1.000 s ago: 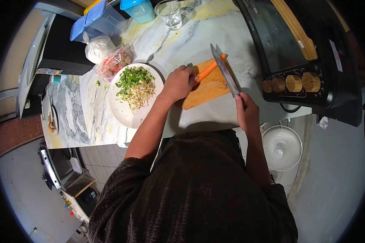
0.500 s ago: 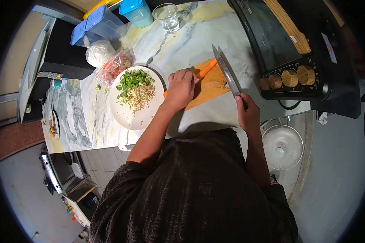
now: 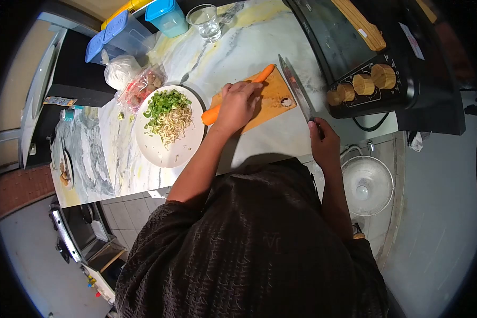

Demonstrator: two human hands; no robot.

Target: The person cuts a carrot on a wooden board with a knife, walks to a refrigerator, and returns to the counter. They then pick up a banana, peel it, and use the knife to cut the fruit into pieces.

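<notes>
The carrot [image 3: 264,73] sits further left across the cutting board [image 3: 273,108] than a second ago. Then its narrow end lay beneath the blade of the kitchen knife [image 3: 297,87]; now that end is clear of the steel, with a gap between them. The thick end, hidden a second ago and barely peeking out half a second ago, now shows plainly to the left of the wrist. The knife, which crossed the board's right part earlier, now lies along its right edge, and a pale round scrap [image 3: 286,102] is uncovered on the wood-coloured surface.

The carrot's long axis runs diagonally: the narrow end points away from the person and to the right, near the board's far corner, while the thick end points back and left, past the board's left edge, close to the rim of the white plate [image 3: 167,159]. Whether it touches the rim is unclear.

The left hand [image 3: 237,106] is bent over the carrot's middle, fingers curled around it; their undersides are hidden. The right hand [image 3: 325,143] is closed around the knife's dark handle, blade tip pointing away and slightly left. Chopped greens [image 3: 167,102] and bean sprouts [image 3: 170,129] share the plate.
</notes>
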